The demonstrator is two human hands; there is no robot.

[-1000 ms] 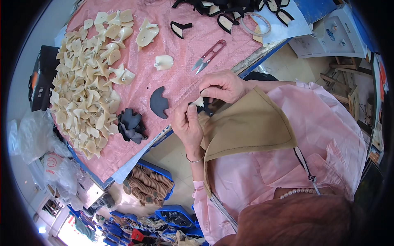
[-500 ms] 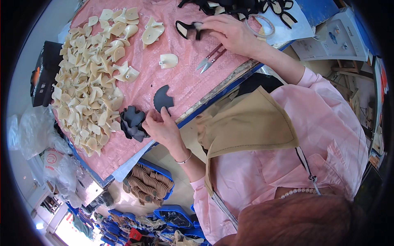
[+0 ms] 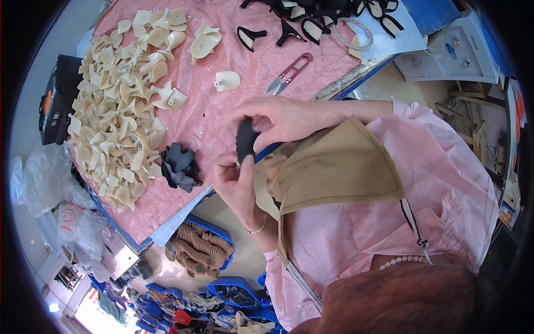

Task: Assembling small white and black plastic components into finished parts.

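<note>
Both hands hold a dark, curved sheet piece with a notched edge [image 3: 245, 139] by the table's near edge. My right hand [image 3: 283, 118] grips its upper end, and my left hand [image 3: 231, 181] pinches the lower end between thumb and fingers. A small pile of similar dark notched pieces [image 3: 181, 166] lies left of my left hand. Beyond my right hand rest thread snips with red handles [image 3: 290, 72]. A single cream moulded piece [image 3: 227, 81] sits left of the snips. Several black-edged pieces with pale insides [image 3: 250, 38] lie farther back.
A large heap of cream moulded pieces [image 3: 119, 111] covers the left of the pink table cover [image 3: 194, 119]. A tape roll [image 3: 356, 34] lies at the back right, and a black box [image 3: 60, 100] stands at far left. Below the table is a blue bin of ribbed brown pieces [image 3: 200, 247].
My right hand has let go of a black-edged piece at the back and come near. The dark notched piece has been lifted off the table and is now between both hands.
</note>
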